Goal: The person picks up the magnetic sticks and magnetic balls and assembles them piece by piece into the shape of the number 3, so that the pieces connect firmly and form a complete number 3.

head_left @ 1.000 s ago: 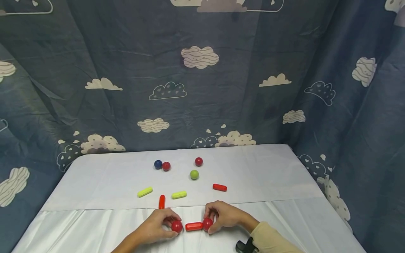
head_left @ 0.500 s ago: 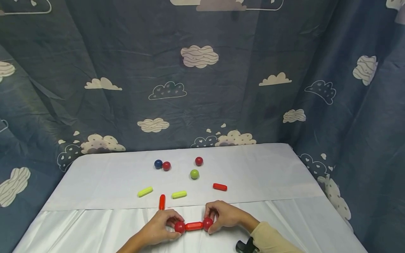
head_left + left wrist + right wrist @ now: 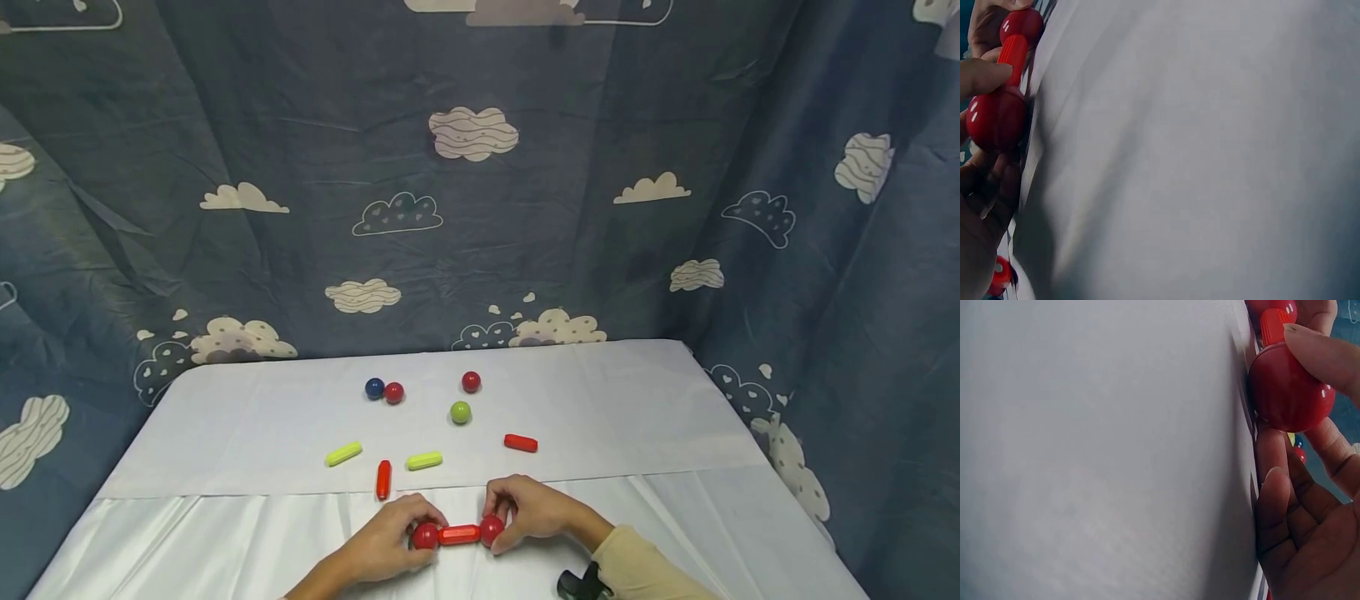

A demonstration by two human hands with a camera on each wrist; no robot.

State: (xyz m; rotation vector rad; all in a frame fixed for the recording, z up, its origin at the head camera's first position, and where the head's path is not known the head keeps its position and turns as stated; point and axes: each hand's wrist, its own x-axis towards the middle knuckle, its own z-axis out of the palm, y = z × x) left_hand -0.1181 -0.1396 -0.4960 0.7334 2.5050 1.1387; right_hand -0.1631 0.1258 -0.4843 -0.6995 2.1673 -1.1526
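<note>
Close to the near edge of the white table, a red stick (image 3: 459,535) lies between two red balls in a dumbbell shape. My left hand (image 3: 386,540) grips the left red ball (image 3: 425,536), its thumb (image 3: 988,76) reaching along to the stick in the left wrist view. The right red ball (image 3: 491,531) sits at the stick's other end, where my right hand (image 3: 532,510) holds it with curled fingers. In the right wrist view, that thumb (image 3: 1319,353) lies over the ball where it meets the stick.
Beyond my left hand lie a loose red stick (image 3: 383,480) and two yellow-green sticks, one left (image 3: 343,453) and one right (image 3: 424,461). Another red stick (image 3: 521,442) is further right. Farther back are a blue ball (image 3: 374,388), red balls (image 3: 471,382) and a green ball (image 3: 461,412).
My left hand has brought its red ball rightward against the stick's left end, and its fingers have shifted over the ball toward the stick. My right hand has stayed in place.
</note>
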